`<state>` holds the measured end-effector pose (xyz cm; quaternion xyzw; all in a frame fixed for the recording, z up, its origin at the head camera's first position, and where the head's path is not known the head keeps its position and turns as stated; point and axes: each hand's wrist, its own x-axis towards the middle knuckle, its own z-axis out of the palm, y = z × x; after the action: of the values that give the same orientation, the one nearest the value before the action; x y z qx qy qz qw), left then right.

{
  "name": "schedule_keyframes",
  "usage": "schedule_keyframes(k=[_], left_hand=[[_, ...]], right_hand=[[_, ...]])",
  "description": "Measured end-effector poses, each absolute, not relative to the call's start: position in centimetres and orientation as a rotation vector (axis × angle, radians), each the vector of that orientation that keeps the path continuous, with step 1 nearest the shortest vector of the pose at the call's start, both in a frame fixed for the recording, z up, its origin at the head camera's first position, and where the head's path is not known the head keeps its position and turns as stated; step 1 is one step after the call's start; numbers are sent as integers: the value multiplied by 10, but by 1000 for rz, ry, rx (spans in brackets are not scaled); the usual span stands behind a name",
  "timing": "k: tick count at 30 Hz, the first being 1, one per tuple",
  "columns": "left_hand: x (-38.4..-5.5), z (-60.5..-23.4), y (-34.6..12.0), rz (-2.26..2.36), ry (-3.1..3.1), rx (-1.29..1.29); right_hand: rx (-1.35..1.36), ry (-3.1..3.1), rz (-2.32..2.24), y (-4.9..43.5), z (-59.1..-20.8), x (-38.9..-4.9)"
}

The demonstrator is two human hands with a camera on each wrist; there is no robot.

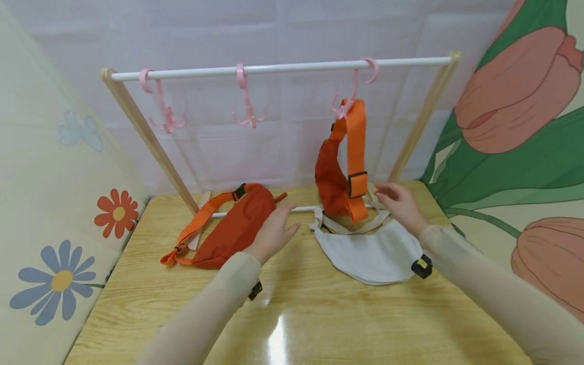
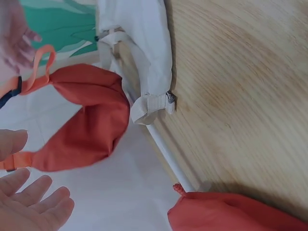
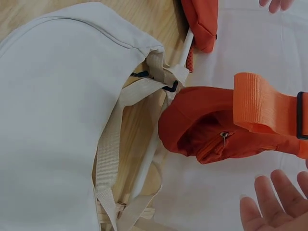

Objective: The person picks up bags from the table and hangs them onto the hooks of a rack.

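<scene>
An orange-red waist bag [image 1: 335, 177] hangs by its bright orange strap [image 1: 357, 132] from the rightmost pink hook [image 1: 348, 104]. Just right of it is my right hand [image 1: 401, 203], fingers loosely extended and holding nothing. In the right wrist view the fingers [image 3: 274, 199] are apart from the bag. My left hand [image 1: 272, 234] is beside a second orange-red waist bag [image 1: 242, 223] lying on the table; its spread fingers [image 2: 48, 202] hold nothing in the left wrist view. A white waist bag [image 1: 369, 253] with a beige strap [image 3: 109, 159] lies below the right hand.
The rack's white top bar [image 1: 292, 67] rests on wooden posts [image 1: 146, 137], with a lower bar [image 2: 166, 154] near the table. Two other pink hooks [image 1: 168, 119] hang left and middle. A white cloth [image 1: 292, 152] stands behind, with flower-patterned panels [image 1: 59, 177] on both sides.
</scene>
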<state>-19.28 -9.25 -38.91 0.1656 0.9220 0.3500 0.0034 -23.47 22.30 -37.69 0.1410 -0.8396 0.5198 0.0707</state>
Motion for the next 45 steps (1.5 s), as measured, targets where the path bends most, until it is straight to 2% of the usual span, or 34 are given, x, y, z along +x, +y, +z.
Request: schedule_keyframes(k=[13, 29, 36, 45], left_hand=[[-189, -399, -94, 1253, 2866, 415], [-180, -413, -94, 1264, 2901, 445], [-176, -419, -96, 1295, 2910, 472], [-173, -423, -97, 1312, 2909, 473]], right_hand=[[349, -2624, 1531, 231, -386, -229], [303, -2696, 1529, 233, -404, -220], [388, -2778, 1358, 225, -419, -216], [569, -2861, 1390, 214, -440, -202]])
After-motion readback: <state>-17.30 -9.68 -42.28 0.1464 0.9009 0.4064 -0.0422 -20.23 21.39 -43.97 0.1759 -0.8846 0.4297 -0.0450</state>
